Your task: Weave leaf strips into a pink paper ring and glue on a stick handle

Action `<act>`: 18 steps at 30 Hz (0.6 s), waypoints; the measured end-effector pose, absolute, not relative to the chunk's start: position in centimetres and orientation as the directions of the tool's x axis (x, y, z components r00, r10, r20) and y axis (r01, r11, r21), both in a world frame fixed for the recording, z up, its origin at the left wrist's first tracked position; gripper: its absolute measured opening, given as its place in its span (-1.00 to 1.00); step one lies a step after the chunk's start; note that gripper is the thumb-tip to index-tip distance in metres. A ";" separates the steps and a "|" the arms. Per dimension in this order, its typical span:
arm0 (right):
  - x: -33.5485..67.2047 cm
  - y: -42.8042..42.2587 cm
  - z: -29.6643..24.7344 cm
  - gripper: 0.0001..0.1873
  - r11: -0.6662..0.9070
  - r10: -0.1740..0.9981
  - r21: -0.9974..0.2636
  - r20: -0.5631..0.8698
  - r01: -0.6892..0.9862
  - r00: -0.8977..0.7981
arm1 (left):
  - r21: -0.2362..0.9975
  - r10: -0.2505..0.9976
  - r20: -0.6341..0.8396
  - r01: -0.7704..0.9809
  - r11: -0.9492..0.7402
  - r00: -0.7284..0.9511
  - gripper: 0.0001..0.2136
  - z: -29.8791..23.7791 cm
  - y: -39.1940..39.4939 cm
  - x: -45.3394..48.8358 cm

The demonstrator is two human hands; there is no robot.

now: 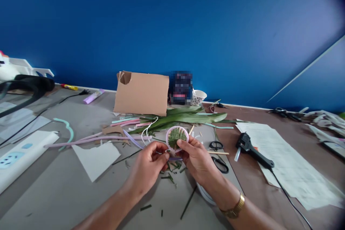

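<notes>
My right hand (192, 152) grips a small round pink ring (167, 137) by its lower right edge, thumb across the front. Green leaf strips (176, 134) fill the inside of the ring in a woven-looking pattern. Beside it on the left, my left hand (152, 161) is closed in a pinch, with a small dark green leaf strip (169, 167) showing at its fingertips. Cut bits of leaf (169, 178) lie scattered on the table beneath both hands. Black-handled scissors (221, 165) rest just right of my right hand, partly hidden by it.
Long green leaves (185, 116) lie behind the hands, before a cardboard piece (142, 93) and a paper cup (199, 97). A black glue gun (253, 151) sits on papers (296, 172) at right. A white power strip (24, 158) and pastel strands (81, 140) are at left.
</notes>
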State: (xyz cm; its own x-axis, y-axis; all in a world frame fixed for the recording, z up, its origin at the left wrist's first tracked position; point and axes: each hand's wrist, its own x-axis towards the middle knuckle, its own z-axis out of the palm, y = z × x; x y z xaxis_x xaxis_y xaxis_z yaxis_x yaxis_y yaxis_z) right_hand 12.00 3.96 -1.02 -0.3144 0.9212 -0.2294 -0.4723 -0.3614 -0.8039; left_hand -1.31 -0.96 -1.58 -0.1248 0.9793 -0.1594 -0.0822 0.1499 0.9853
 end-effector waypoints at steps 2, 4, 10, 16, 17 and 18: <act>12.0 3.9 -1.0 -0.78 -0.367 0.918 -0.806 -0.234 -0.464 -0.319 | 0.991 0.981 -0.131 -0.015 0.130 -0.145 -0.92 -1.6 -1.0 -1.3; 12.0 3.9 -1.1 -0.78 -0.375 0.913 -0.804 -0.234 -0.462 -0.335 | 0.992 0.980 -0.115 0.026 0.121 -0.162 -0.94 -1.5 -1.1 -1.3; 12.2 4.0 -1.0 -0.77 -0.379 0.908 -0.829 -0.246 -0.413 -0.339 | 0.990 0.980 -0.133 0.027 0.138 -0.148 -0.95 -1.1 -1.3 -1.3; 12.6 4.0 -0.8 -0.73 -0.304 0.934 -0.907 -0.223 -0.292 -0.279 | 0.985 0.978 -0.169 -0.046 0.164 -0.120 -0.92 -0.9 -1.3 -1.3; 12.7 3.9 -0.6 -0.75 -0.282 0.940 -0.922 -0.209 -0.265 -0.270 | 0.982 0.978 -0.180 -0.070 0.174 -0.109 -0.90 -0.8 -1.4 -1.3; 12.8 3.8 -0.4 -0.76 -0.256 0.947 -0.938 -0.195 -0.234 -0.255 | 0.978 0.977 -0.193 -0.096 0.184 -0.095 -0.88 -0.7 -1.5 -1.2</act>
